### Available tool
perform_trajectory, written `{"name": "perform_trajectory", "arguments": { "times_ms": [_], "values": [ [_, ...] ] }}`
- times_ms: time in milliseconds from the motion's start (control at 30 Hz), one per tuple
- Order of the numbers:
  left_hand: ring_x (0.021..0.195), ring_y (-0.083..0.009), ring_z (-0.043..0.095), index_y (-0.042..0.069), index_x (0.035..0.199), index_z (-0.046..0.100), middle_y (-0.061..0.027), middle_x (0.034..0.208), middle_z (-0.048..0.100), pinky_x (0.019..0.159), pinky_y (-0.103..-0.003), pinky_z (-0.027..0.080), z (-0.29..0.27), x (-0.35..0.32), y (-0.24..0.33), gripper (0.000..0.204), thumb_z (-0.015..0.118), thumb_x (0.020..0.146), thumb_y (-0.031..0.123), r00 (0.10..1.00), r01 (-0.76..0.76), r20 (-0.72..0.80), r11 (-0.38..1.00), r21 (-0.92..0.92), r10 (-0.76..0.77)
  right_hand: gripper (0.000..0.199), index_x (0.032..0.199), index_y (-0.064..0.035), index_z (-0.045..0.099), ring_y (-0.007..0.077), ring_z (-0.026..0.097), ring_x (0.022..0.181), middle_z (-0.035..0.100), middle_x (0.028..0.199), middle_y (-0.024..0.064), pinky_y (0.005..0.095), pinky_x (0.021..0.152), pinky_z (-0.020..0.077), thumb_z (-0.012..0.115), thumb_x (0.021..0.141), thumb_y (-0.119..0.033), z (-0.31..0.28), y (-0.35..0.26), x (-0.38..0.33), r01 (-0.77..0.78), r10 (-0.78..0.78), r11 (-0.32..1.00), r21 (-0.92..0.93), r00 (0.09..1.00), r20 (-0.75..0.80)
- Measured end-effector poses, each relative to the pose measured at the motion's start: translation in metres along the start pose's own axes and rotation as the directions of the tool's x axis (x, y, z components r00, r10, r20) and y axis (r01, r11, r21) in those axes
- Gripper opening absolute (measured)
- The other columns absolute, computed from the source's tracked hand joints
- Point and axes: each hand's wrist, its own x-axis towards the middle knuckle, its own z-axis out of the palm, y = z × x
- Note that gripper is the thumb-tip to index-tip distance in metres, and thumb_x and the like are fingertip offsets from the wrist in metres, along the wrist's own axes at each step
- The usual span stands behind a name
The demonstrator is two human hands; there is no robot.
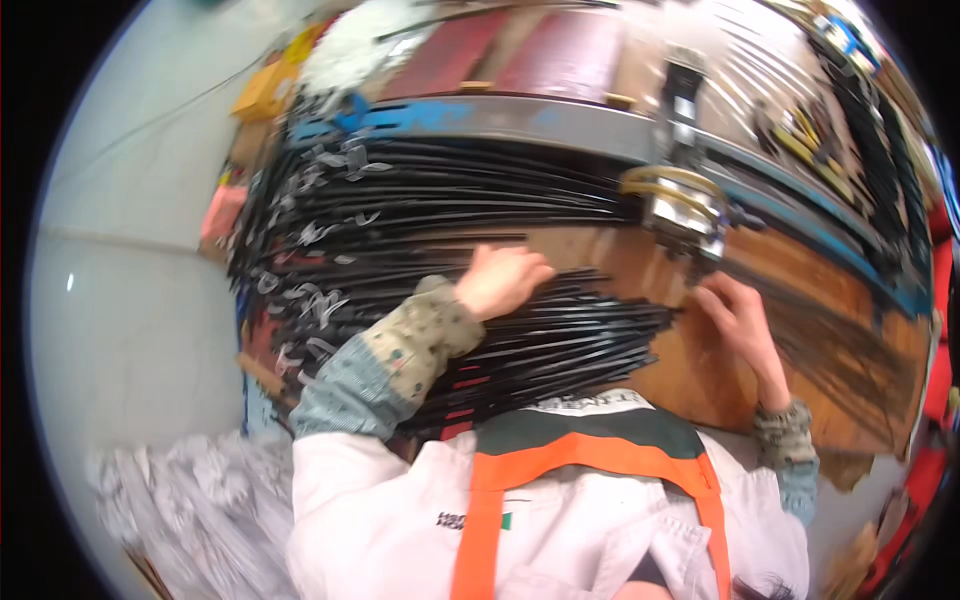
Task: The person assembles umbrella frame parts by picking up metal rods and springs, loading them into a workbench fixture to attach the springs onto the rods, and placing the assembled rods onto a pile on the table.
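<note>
My left hand (503, 281) rests over a wide spread of long, thin black strips (590, 335) on the bench. Its fingers curl together; whatever lies in them is hidden. Right of the strips' ends, my right hand (738, 312) is closed, fingertips bunched just below a small metal machine head (685, 215) with a yellowish band around it. Blur hides anything small between those fingertips. Another bundle of black strips (470, 190) runs behind my left hand toward the machine head. Pale, translucent bits (320, 305) sit among the strips' left portions.
A grey and blue metal rail (560, 128) crosses behind the strips. Dark red panels (560, 55) lie beyond it. The brown wooden bench top (690, 370) shows near my right hand. Yellow boxes (268, 88) stand at the far left, and crumpled grey sheeting (200, 510) lies at the lower left.
</note>
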Motion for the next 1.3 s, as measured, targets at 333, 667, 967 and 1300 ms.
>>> {"name": "perform_trajectory", "arguments": {
  "times_ms": [333, 667, 967, 1300],
  "values": [
    [0.089, -0.0284, 0.065, 0.012, 0.089, 0.064, -0.0078, 0.088, 0.06, 0.071, -0.042, 0.055, 0.01, -0.001, 0.014, 0.012, 0.067, 0.091, 0.023, 0.825, -0.196, -0.502, 0.965, 0.173, 0.258, 0.022, 0.092, -0.0002, 0.068, 0.0045, 0.05, 0.064, 0.056, 0.069, -0.0045, 0.0238, 0.057, 0.0399, 0.063, 0.103, -0.019, -0.012, -0.012, 0.0, -0.19, 0.168, 0.975, 0.118, 0.97, 0.175],
    [0.067, -0.036, 0.069, 0.011, 0.096, 0.063, -0.0135, 0.078, 0.065, 0.057, -0.047, 0.056, 0.023, 0.026, 0.113, 0.026, 0.058, 0.102, 0.036, 0.88, -0.375, -0.279, 0.923, 0.093, 0.385, 0.013, 0.096, 0.0025, 0.073, 0.0097, 0.062, 0.07, 0.069, 0.073, 0.0064, 0.0289, 0.063, 0.0496, 0.071, 0.092, -0.01, -0.008, -0.03, -0.02, -0.024, 0.023, 0.994, 0.106, 1.0, 0.005],
    [0.067, -0.036, 0.068, 0.009, 0.093, 0.061, -0.0142, 0.074, 0.065, 0.058, -0.048, 0.055, 0.006, 0.029, 0.135, 0.03, 0.056, 0.104, 0.036, 0.865, -0.45, -0.177, 0.883, 0.135, 0.469, 0.023, 0.107, -0.0017, 0.075, 0.0277, 0.063, 0.079, 0.071, 0.084, 0.011, 0.0366, 0.073, 0.0532, 0.069, 0.085, 0.001, -0.01, -0.038, -0.035, 0.388, -0.412, 0.907, -0.164, 0.897, -0.161],
    [0.068, -0.0282, 0.059, 0.015, 0.138, 0.064, -0.0083, 0.08, 0.056, 0.058, -0.043, 0.049, -0.128, 0.075, 0.223, 0.052, 0.069, 0.087, 0.005, 0.545, -0.635, -0.213, 0.566, 0.526, 0.811, 0.056, 0.144, -0.0116, 0.057, 0.0277, 0.07, 0.083, 0.071, 0.098, 0.0114, 0.0398, 0.07, 0.0562, 0.073, 0.091, -0.018, -0.122, 0.06, -0.075, 0.022, -0.453, 0.832, -0.555, 0.604, -0.655]
  ]
}}
